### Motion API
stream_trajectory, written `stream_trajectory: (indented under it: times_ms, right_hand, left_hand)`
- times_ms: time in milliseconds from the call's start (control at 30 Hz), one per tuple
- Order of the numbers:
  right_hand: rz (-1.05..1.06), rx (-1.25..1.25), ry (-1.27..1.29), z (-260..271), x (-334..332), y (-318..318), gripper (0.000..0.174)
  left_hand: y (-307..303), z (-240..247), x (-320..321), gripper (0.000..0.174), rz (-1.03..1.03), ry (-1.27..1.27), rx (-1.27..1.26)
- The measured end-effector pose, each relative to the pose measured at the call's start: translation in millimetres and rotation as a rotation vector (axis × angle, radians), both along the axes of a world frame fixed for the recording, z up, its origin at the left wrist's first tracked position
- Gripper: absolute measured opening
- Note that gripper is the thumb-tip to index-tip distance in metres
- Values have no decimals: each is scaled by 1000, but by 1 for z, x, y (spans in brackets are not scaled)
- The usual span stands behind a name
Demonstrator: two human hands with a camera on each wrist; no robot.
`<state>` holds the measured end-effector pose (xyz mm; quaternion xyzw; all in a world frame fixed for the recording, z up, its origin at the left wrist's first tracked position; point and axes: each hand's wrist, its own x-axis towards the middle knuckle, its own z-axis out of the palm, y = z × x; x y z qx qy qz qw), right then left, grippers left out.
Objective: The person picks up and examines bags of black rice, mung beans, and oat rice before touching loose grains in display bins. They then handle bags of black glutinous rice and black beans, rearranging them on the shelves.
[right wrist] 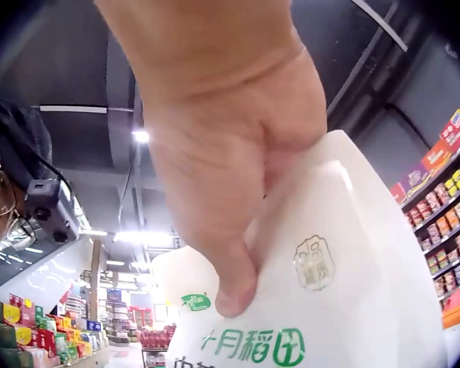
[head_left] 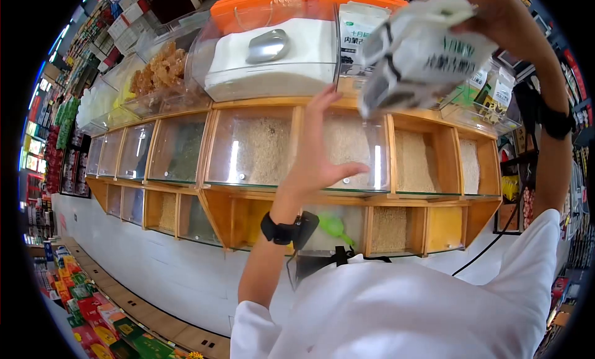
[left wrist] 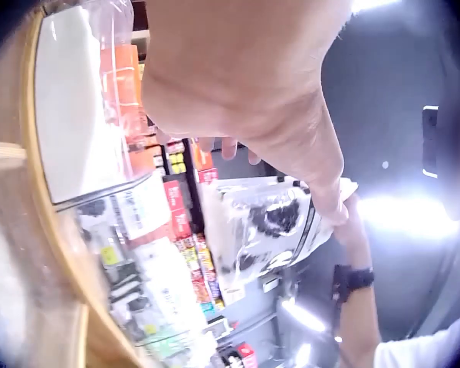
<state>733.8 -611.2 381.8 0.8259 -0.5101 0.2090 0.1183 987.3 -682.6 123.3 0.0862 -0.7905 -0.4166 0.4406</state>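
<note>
My right hand (head_left: 496, 18) grips the top edge of a white printed bag (head_left: 427, 55), lifted above the bins at the upper right. In the right wrist view the thumb presses on the white bag (right wrist: 314, 291) beside green lettering. My left hand (head_left: 319, 154) is raised over the clear lids, fingers extended and thumb spread, holding nothing. The left wrist view has the left hand (left wrist: 253, 92) in front, with the bag (left wrist: 261, 222) beyond its thumb; a clear window in the bag shows dark contents.
Wooden bins (head_left: 260, 148) with clear lids hold grains in two rows. Above them stand a clear box of white granules (head_left: 273, 68) with a metal scoop (head_left: 268, 46), amber lumps (head_left: 160, 71), and more upright bags (head_left: 359, 34). Boxed goods (head_left: 99, 315) lie at lower left.
</note>
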Motion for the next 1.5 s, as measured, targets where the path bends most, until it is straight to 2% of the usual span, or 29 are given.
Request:
stream_trajectory:
  times_ms: [33,67,100,133,200,267,333,367,400,433,467,533,567,600,633,700,767,800,833,867,933,967,1033,1133,1167,1267,1367,1433,1500]
  right_hand:
    - [41,148,60,1,-4,8,26]
    - [83,300,116,-2,-7,14,25]
    - [242,324,35,-16,2,16,25]
    - [190,308,66,-24,20,27,25]
    - [248,392,-37,-57,27,34,26]
    - [319,356,-71,-79,33,40,28]
    - [167,465,-119,-100,45,47,31]
    - [79,541,-53,-110,50,43,30]
    - [-11,613,16,-120,54,39,31]
    - [-17,614,18,-132,51,37,31]
    - [-61,658,-25,-145,46,34,31]
    - [-113,685,-62,-175,38,33,30]
    - [-133,446,-141,-194,33,39,39]
    - [-149,201,-213,-206,27,46,48]
    - [-226,189,-301,-212,25,57,57]
    - [-440,432,-827,-219,33,89,54]
    - [-486,733,-1088,-272,33,122,56]
    - [-531,782,-1091,-301,50,139,61]
    - [-472,749,-1269,-300,77,147,58]
    - [-496,695,-1259,-307,87,149,59]
    - [-510,684,-1459,-329,92,148,62]
    - [-507,676,-1464,-337,97,146,62]
    - [-653,545,-1342,-350,107,144,56]
    - [-697,523,-1430,-359,108,147,53]
    - [-697,460,-1451,-372,105,149,45]
    - [-652,416,-1571,-400,98,147,41]
    - [-613,400,-1621,-395,97,143,40]
    - [-602,373,-1672,-397,91,141,41]
    - [-620,323,-1690,-401,87,142,42]
  left_hand:
    - [5,16,1,108,-6,1,-6]
    - [12,28,2,118,-16,-48,-86]
    - [19,32,4,128,-27,-101,-166]
    - [27,29,2,128,-36,-107,-166]
    - [47,18,1,137,-407,-125,152]
    - [70,1,11,130,-378,-221,145]
    - [97,-43,3,118,-351,-155,492]
    - [108,-59,1,118,-352,-153,493]
    - [119,-72,0,108,-309,-87,603]
    - [128,-85,0,99,-270,-21,714]
    - [136,-96,4,99,-276,-23,718]
    - [142,-115,6,80,-228,-48,1047]
    - [144,-124,10,80,-239,-46,1039]
    - [142,-131,16,71,-269,-56,1278]
    - [139,-133,20,63,-295,-69,1519]
    - [135,-130,25,60,-219,-45,1504]
    - [126,-134,30,56,-118,-47,1425]
    - [123,-140,29,56,-109,-37,1418]
    - [120,-145,31,56,-105,-17,1356]
    - [117,-146,31,57,-109,-1,1289]
    - [116,-139,28,57,-105,18,1259]
    - [116,-142,26,58,-65,-25,1205]
    - [115,-140,23,62,-19,-82,1114]
    - [113,-144,22,63,96,-230,1051]
    - [111,-158,23,63,103,-233,1052]
    - [107,-192,27,60,106,-131,979]
    - [104,-189,29,57,104,-187,971]
    - [102,-191,28,52,232,-220,918]
    - [97,-181,32,54,209,-216,1006]
